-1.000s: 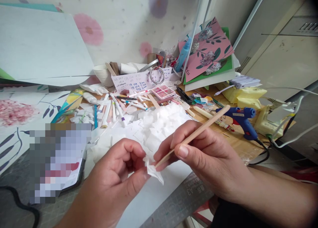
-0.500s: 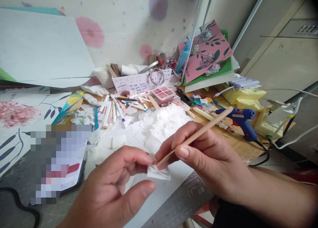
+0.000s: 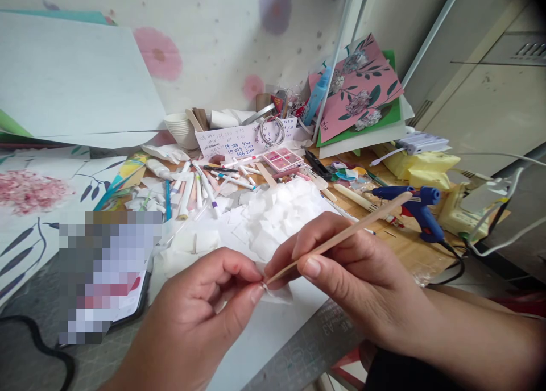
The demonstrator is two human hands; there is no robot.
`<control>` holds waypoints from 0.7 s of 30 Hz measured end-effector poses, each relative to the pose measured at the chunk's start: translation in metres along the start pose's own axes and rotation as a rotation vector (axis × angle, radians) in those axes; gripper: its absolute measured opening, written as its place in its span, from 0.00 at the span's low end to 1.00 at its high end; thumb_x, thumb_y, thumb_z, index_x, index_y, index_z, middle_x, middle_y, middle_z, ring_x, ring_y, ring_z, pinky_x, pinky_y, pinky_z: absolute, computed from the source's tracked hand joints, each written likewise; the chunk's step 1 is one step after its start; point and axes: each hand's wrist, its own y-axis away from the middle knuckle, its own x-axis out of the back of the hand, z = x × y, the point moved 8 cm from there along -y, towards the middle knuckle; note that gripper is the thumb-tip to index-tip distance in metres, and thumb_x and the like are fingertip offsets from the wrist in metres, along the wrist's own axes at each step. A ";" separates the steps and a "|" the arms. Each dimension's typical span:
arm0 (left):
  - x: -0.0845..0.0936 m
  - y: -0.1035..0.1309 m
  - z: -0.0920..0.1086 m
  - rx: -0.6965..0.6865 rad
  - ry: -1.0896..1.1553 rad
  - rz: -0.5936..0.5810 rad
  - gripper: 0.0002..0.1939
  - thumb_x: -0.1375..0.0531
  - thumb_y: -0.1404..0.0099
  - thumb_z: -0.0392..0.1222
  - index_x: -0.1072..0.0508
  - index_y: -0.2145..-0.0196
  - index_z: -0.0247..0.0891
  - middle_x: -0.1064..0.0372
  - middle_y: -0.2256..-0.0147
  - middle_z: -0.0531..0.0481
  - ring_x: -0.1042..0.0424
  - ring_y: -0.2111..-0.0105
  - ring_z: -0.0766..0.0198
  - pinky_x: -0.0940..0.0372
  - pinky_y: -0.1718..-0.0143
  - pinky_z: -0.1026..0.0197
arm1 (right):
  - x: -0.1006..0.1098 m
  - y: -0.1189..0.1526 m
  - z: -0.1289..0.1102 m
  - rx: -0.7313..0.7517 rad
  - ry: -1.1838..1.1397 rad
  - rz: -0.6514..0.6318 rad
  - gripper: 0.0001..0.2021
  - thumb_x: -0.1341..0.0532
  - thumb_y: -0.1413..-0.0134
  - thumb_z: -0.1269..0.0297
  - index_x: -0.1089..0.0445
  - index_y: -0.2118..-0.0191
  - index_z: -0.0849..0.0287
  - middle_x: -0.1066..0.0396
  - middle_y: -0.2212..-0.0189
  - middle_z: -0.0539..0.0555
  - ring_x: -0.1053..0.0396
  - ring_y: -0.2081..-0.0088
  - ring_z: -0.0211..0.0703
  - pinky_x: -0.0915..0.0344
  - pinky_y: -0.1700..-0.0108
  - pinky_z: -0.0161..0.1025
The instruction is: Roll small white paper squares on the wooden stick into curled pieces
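My left hand [image 3: 213, 311] pinches a small piece of white tissue paper [image 3: 280, 293] between thumb and forefinger. In my right hand [image 3: 345, 277] is a thin wooden stick [image 3: 354, 226], slanting down to the left. Its narrow tip touches the paper right by my left fingertips. Some right fingers are behind the stick, close to the paper's upper edge, and partly hidden. Just beyond my hands lies a heap of torn white tissue pieces [image 3: 285, 209]. Under them is a sheet of white paper [image 3: 260, 351] on a grey cutting mat [image 3: 298, 357].
A phone [image 3: 132, 300], partly blurred out, lies to the left. Several markers [image 3: 209, 192] are scattered behind the heap. On the right are a blue glue gun [image 3: 426, 209] with its cord and a yellow packet [image 3: 418, 169]. A pink flower picture [image 3: 358, 90] leans at the back.
My left thumb has come up and closed against the forefinger on the tissue paper. The stick's tip has shifted slightly left, closer to the pinch. The view has shifted slightly.
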 end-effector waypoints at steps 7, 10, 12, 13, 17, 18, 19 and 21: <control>0.002 0.003 0.001 0.008 -0.065 0.025 0.03 0.39 0.37 0.41 0.26 0.70 0.45 0.23 0.74 0.57 0.23 0.74 0.63 0.30 0.73 0.69 | 0.000 0.000 -0.003 0.003 0.027 0.001 0.02 0.43 0.34 0.69 0.35 0.61 0.57 0.26 0.61 0.57 0.25 0.59 0.44 0.29 0.59 0.42; 0.003 0.002 0.004 0.005 -0.096 0.039 0.05 0.39 0.38 0.40 0.26 0.72 0.45 0.23 0.76 0.57 0.24 0.75 0.64 0.31 0.75 0.69 | 0.000 -0.001 -0.003 0.020 0.054 -0.004 0.02 0.43 0.34 0.68 0.35 0.61 0.57 0.26 0.61 0.56 0.25 0.61 0.43 0.29 0.59 0.40; 0.003 0.001 0.005 0.006 -0.093 0.036 0.04 0.39 0.39 0.40 0.26 0.72 0.45 0.23 0.75 0.57 0.23 0.75 0.63 0.30 0.74 0.69 | -0.001 -0.001 -0.002 0.025 0.081 -0.004 0.02 0.43 0.34 0.68 0.34 0.60 0.57 0.26 0.62 0.56 0.26 0.61 0.42 0.30 0.60 0.40; 0.002 0.001 0.005 0.010 -0.091 0.032 0.04 0.39 0.38 0.41 0.25 0.71 0.45 0.22 0.75 0.56 0.23 0.74 0.63 0.30 0.74 0.68 | -0.001 -0.001 -0.002 0.027 0.093 -0.004 0.02 0.43 0.34 0.68 0.34 0.60 0.57 0.26 0.62 0.56 0.26 0.62 0.41 0.30 0.60 0.39; 0.001 0.001 0.003 0.022 -0.103 0.017 0.04 0.39 0.38 0.42 0.26 0.70 0.45 0.22 0.75 0.56 0.22 0.74 0.61 0.29 0.73 0.67 | -0.001 0.000 -0.002 0.030 0.109 0.005 0.02 0.43 0.34 0.67 0.35 0.61 0.57 0.27 0.62 0.55 0.26 0.62 0.41 0.30 0.60 0.39; 0.002 0.002 0.003 0.018 -0.107 0.020 0.04 0.40 0.38 0.41 0.26 0.70 0.45 0.22 0.74 0.56 0.22 0.73 0.61 0.29 0.73 0.67 | 0.000 0.000 -0.002 0.029 0.108 0.007 0.02 0.43 0.34 0.68 0.35 0.61 0.57 0.27 0.62 0.55 0.27 0.62 0.41 0.30 0.60 0.39; 0.002 0.002 0.003 0.012 -0.109 0.022 0.04 0.40 0.37 0.41 0.26 0.70 0.45 0.22 0.74 0.56 0.21 0.73 0.61 0.29 0.73 0.67 | 0.000 0.000 -0.001 0.026 0.107 0.007 0.02 0.43 0.34 0.68 0.35 0.61 0.57 0.27 0.62 0.55 0.26 0.62 0.41 0.30 0.60 0.39; 0.003 0.003 0.004 -0.018 -0.115 0.027 0.04 0.40 0.37 0.40 0.27 0.70 0.46 0.22 0.74 0.56 0.21 0.74 0.61 0.29 0.73 0.67 | -0.001 0.001 -0.002 0.026 0.103 0.001 0.02 0.43 0.34 0.68 0.35 0.61 0.57 0.26 0.62 0.55 0.26 0.62 0.41 0.30 0.60 0.39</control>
